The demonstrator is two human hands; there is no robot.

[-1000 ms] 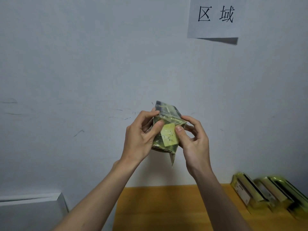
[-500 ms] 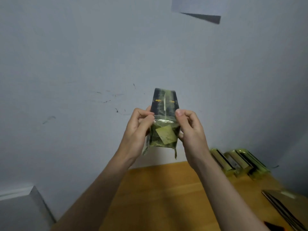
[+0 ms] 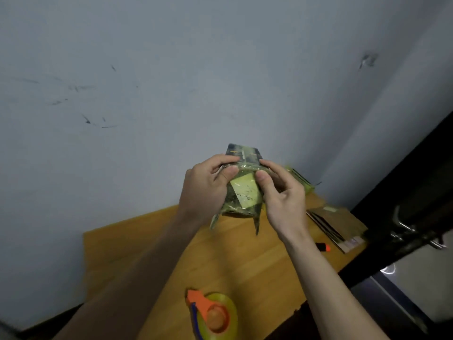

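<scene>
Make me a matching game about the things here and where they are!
Things:
1 wrapped packet
2 tape dispenser
3 orange marker
4 metal handle

Places:
A on the dark door
B gripped by the left hand and right hand
C near end of the wooden table
D beside the flat brown stack

Pairs: 1-B, 2-C, 3-D, 4-A.

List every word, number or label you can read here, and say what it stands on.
Note on the packet: dark handwritten marks, too blurred to read.
Packet's dark top: small orange marks, too small to read.
Pale label at the near end of the stack on the right: blurred, unreadable.
No text in this picture can be read.
</scene>
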